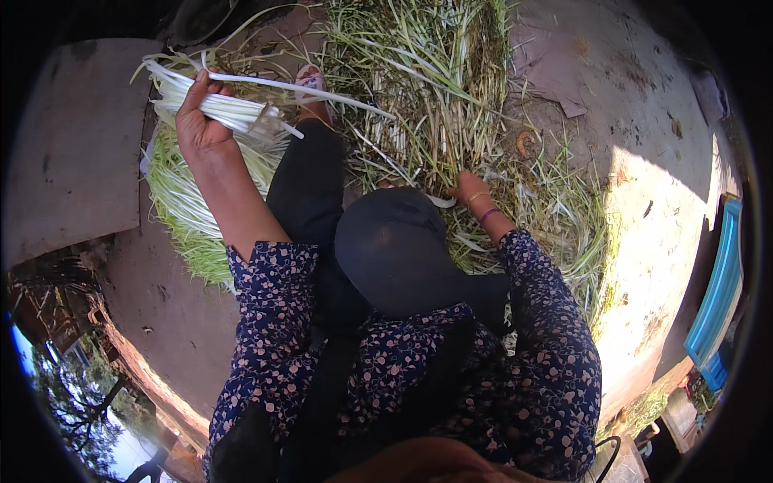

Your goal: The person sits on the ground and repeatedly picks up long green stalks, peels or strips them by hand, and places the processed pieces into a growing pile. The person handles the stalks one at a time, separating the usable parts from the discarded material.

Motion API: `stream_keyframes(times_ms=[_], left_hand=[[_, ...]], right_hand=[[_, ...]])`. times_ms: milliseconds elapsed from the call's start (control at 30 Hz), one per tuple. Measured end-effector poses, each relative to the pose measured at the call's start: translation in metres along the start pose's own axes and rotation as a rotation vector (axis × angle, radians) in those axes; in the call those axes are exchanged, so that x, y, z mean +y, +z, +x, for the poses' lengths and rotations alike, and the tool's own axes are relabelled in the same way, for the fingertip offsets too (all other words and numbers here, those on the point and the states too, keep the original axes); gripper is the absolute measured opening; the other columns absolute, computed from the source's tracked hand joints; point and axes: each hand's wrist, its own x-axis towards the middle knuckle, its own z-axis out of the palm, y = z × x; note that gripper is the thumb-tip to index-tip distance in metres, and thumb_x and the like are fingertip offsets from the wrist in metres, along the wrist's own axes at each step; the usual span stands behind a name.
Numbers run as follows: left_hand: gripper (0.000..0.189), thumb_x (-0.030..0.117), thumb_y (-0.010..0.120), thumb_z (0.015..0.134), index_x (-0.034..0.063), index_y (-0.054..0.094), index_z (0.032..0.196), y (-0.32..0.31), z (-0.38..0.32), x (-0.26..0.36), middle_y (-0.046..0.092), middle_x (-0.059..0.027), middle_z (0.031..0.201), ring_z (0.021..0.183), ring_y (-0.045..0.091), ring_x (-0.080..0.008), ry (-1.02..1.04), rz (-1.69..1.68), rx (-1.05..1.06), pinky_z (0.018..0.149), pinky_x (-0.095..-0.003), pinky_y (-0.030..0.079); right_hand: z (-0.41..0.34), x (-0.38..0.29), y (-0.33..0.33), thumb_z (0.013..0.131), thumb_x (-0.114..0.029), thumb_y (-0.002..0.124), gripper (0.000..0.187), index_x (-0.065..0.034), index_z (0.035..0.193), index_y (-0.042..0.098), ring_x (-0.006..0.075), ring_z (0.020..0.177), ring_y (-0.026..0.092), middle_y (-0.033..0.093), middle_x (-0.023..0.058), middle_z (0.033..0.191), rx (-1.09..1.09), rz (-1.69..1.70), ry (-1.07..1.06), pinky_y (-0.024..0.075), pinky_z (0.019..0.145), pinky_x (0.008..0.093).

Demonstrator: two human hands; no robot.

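Observation:
My left hand [208, 115] is raised at the upper left, closed around a bundle of long white stalks [232, 108] with pale green ends; one stalk juts out to the right. Below that forearm lies a large pile of white and light green stalks [187, 199]. My right hand [470, 188] is low beside my knee, at the near edge of a heap of uncleaned green stalks with brownish dry leaves [447, 102]. Its fingers are partly hidden, so I cannot tell whether they grip a stalk. A white strip [441, 201] lies by its fingertips.
Loose leaves and peelings [561, 211] lie to the right of my right hand. A flat grey board [78, 145] is at the far left. A blue bench-like object [715, 290] stands at the far right. My sandalled foot [310, 81] is between the piles.

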Motion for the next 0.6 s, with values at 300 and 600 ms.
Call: stream_keyframes(times_ms=[300,600], left_hand=[[0.013,0.0,0.058,0.075,-0.0036,0.051,0.086,0.005,0.005,-0.086,0.056,-0.0129,0.075,0.056,0.048,-0.0139,-0.205,0.016,0.097,0.05,-0.0264,0.042],[0.026,-0.008,0.054,0.072,-0.0057,0.05,0.097,0.021,-0.033,-0.162,0.057,-0.016,0.086,0.078,0.059,-0.0241,-0.296,0.361,0.071,0.065,-0.0301,0.05]], right_hand=[[-0.04,-0.126,-0.131,0.079,-0.027,0.058,0.043,-0.0031,0.113,0.047,0.0169,0.068,0.056,0.057,0.0102,0.082,0.342,1.027,-0.702,0.0468,0.057,0.0284],[0.001,-0.136,-0.107,0.08,-0.009,0.052,0.024,-0.0027,0.104,0.053,0.0053,0.057,0.052,0.056,0.0041,0.068,0.173,0.663,-0.887,0.0402,0.048,0.0194]])
